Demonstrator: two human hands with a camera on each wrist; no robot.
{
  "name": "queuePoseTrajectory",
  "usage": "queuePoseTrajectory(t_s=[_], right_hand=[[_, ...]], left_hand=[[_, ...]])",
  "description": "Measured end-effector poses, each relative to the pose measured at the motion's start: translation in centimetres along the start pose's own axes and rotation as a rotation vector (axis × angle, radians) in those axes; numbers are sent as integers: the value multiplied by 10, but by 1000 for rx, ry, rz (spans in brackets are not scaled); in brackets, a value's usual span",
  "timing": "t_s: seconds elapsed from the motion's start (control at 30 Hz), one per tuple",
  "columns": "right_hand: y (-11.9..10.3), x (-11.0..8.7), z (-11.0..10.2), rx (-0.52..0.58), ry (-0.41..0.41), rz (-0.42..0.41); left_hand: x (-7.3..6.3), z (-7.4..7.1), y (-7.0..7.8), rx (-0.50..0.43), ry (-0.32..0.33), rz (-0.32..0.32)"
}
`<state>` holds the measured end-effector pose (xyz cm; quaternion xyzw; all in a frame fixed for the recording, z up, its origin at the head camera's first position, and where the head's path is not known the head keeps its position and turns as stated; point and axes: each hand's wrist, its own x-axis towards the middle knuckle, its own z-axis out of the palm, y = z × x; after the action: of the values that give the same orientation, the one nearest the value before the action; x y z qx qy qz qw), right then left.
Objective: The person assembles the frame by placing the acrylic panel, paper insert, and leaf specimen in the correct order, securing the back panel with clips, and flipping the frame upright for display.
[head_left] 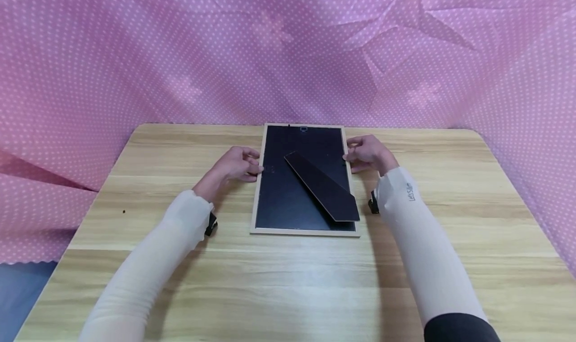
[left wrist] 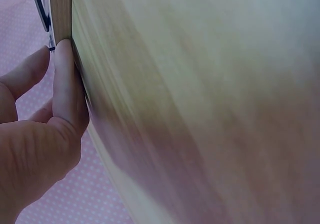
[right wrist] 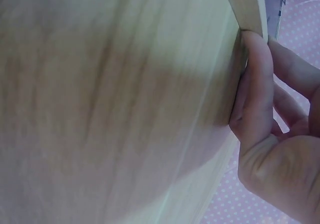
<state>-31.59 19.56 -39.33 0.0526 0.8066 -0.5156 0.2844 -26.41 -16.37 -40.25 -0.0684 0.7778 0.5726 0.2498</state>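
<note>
A picture frame (head_left: 279,197) lies face down on the table, its black backing and pale wood border showing. The black easel stand (head_left: 321,189) on its back slants toward the lower right corner. My left hand (head_left: 236,163) grips the frame's left side, thumb at the border. In the left wrist view, a finger presses the wooden side (left wrist: 61,13), with the thumb tip by a small dark tab (left wrist: 51,49). My right hand (head_left: 369,153) grips the right side, higher up. In the right wrist view, a finger lies against the frame's edge (right wrist: 248,8). The frame's front is hidden.
The wood-grain table (head_left: 315,282) extends to both sides and in front of the frame. A pink dotted cloth (head_left: 270,57) hangs behind and beside it. A tiny dark speck (head_left: 124,211) lies at the left of the table.
</note>
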Motion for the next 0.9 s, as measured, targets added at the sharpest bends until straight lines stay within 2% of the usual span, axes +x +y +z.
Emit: queuePoseTrajectory(t_s=[0.43,0.9], right_hand=[[7,1,-2,17,-42,-25],[7,0,-1,48,-36,-23]], left_hand=[[1,1,-2,13,3,2],[4,1,1,43,13,4]])
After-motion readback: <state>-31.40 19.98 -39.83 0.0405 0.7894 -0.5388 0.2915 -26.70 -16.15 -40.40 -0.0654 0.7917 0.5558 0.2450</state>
